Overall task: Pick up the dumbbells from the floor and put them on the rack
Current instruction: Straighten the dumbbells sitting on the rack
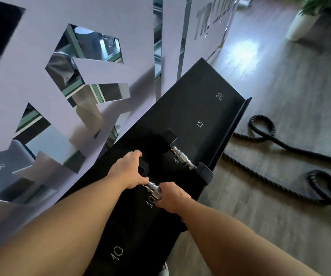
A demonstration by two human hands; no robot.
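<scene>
Black and sloped, the rack (204,100) carries white numbers 10, 15 and 20. Both hands hold one dumbbell (154,189) on it: the left hand (127,171) is curled over its far head, the right hand (172,197) is closed around the near end of its chrome handle. Just beyond the hands a second dumbbell (182,158) rests on the rack, untouched
</scene>
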